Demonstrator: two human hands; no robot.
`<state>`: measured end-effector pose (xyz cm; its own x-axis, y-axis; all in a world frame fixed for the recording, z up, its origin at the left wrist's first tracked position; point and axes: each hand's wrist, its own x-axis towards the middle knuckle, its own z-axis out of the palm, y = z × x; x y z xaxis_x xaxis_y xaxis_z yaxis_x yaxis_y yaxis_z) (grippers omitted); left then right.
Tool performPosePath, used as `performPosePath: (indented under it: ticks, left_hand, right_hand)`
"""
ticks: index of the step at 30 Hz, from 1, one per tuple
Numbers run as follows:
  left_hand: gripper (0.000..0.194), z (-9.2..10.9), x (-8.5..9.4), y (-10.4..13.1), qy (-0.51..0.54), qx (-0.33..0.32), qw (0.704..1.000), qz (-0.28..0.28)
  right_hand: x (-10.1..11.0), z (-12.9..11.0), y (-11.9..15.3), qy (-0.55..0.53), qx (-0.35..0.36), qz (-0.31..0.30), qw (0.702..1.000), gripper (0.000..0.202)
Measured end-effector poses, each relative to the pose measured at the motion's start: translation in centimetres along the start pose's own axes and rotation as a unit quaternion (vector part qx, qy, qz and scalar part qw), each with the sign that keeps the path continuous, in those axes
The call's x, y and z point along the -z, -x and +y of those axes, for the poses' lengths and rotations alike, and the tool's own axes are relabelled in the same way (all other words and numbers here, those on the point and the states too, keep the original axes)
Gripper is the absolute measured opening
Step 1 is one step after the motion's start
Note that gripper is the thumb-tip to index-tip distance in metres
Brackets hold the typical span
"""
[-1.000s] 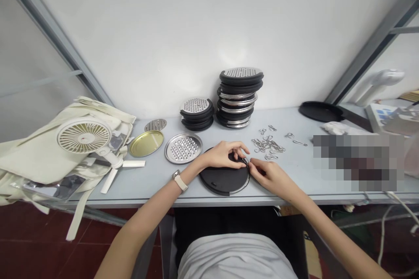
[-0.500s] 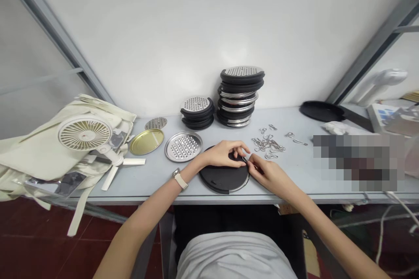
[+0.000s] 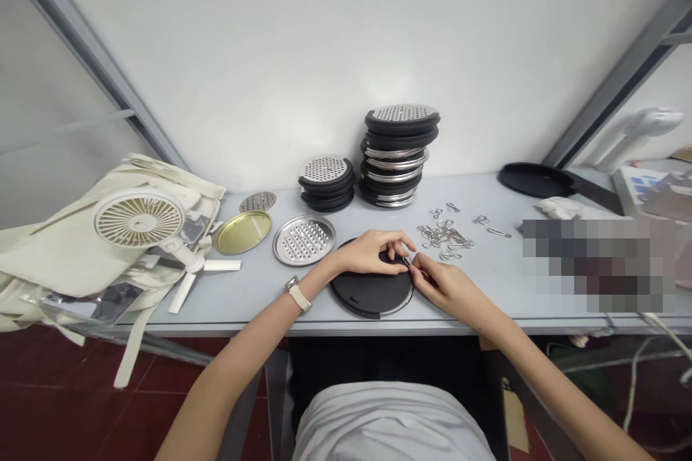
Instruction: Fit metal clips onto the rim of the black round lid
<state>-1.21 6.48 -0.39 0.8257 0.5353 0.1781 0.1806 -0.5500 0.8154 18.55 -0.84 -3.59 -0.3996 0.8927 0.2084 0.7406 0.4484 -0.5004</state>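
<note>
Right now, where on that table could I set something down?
Right of the right hand, in front of the loose metal clips. A smaller patch: between the white fan, silver grater plate and watch. Crowded: the black disc under the left hand, and the left end, under the cream bag. The blurred part I can't judge.

No text, label, brand, number or sign could be read on anything on the table (image 3: 497, 272) or around it.
</note>
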Motion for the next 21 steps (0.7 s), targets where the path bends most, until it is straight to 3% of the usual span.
performPosePath:
  ticks: [21]
  left_hand:
    - [0.035, 0.01, 0.01, -0.04, -0.027, 0.009, 1.0, -0.001]
  right_hand:
    - [0.04, 0.0, -0.27, 0.036, -0.003, -0.008, 0.999, 0.023]
